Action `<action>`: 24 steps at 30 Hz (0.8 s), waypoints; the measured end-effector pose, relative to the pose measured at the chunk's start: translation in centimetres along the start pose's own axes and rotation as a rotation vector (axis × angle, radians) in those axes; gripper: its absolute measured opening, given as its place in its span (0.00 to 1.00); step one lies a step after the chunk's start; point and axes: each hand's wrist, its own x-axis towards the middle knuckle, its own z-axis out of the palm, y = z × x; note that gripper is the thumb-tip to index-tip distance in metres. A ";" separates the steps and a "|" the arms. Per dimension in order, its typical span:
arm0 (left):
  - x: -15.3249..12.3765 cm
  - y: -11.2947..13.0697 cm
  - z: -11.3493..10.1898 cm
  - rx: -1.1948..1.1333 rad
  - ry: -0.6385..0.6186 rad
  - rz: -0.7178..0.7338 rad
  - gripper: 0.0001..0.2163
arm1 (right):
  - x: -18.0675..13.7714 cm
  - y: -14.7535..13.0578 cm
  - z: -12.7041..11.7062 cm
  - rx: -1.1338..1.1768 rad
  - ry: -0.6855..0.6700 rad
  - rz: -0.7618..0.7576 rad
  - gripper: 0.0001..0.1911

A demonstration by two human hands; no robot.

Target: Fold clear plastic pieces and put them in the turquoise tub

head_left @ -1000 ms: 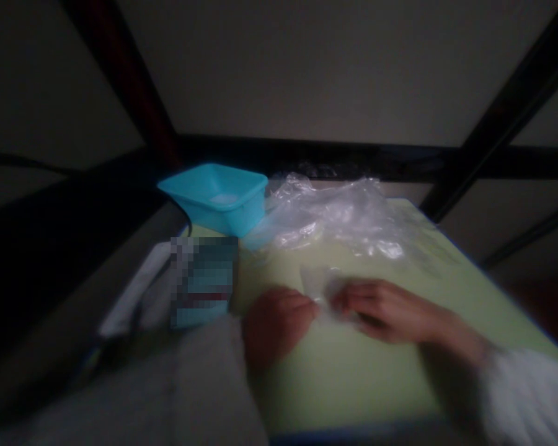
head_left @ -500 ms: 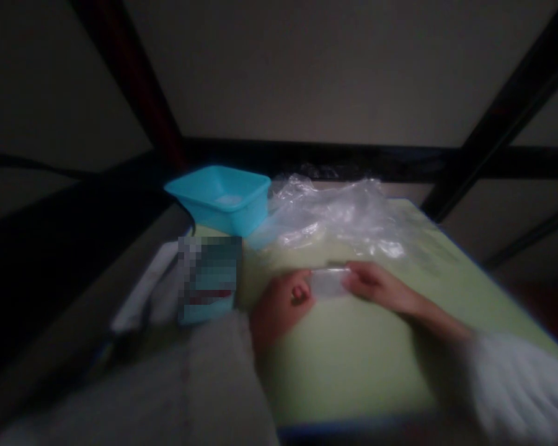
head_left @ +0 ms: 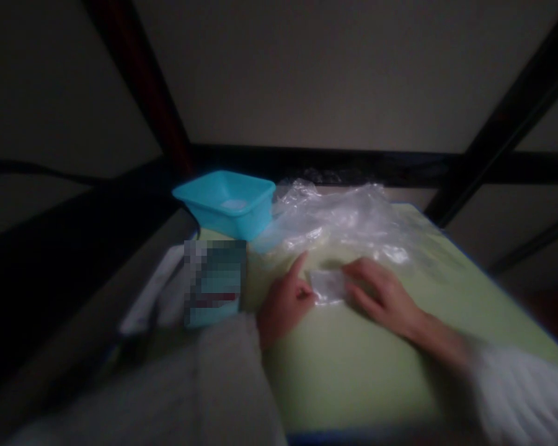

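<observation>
A small clear plastic packet (head_left: pixel 328 286) lies on the pale green mat (head_left: pixel 353 371) between my two hands. My left hand (head_left: pixel 283 300) pinches its left edge, with the forefinger sticking up and forward. From the right, my right hand (head_left: pixel 381 294) rests on the packet, fingers stretched flat over its edge. Both sleeves are light grey. The scene is dim and slightly blurred.
A turquoise plastic tub (head_left: pixel 230 203) stands at the mat's back left. Crumpled clear plastic wrap (head_left: pixel 344 220) lies behind the hands. A pixelated box-like object (head_left: pixel 214 282) sits left of my left hand. Dark frame bars (head_left: pixel 506 124) cross the back and right.
The packet, held up between both hands a second ago, now lies flat on the mat. My right hand has flattened onto it and my left forefinger has lifted.
</observation>
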 end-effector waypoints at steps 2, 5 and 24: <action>0.0 0.1 0.1 0.005 0.016 -0.020 0.36 | -0.2 -0.6 0.3 -0.074 -0.165 -0.103 0.21; 0.1 0.2 0.2 0.022 0.017 -0.046 0.35 | -0.4 -0.7 1.2 -0.171 -0.320 -0.154 0.34; -1.6 2.1 -0.1 0.755 -0.238 0.457 0.26 | -0.6 0.7 2.4 -0.239 -0.373 -0.134 0.46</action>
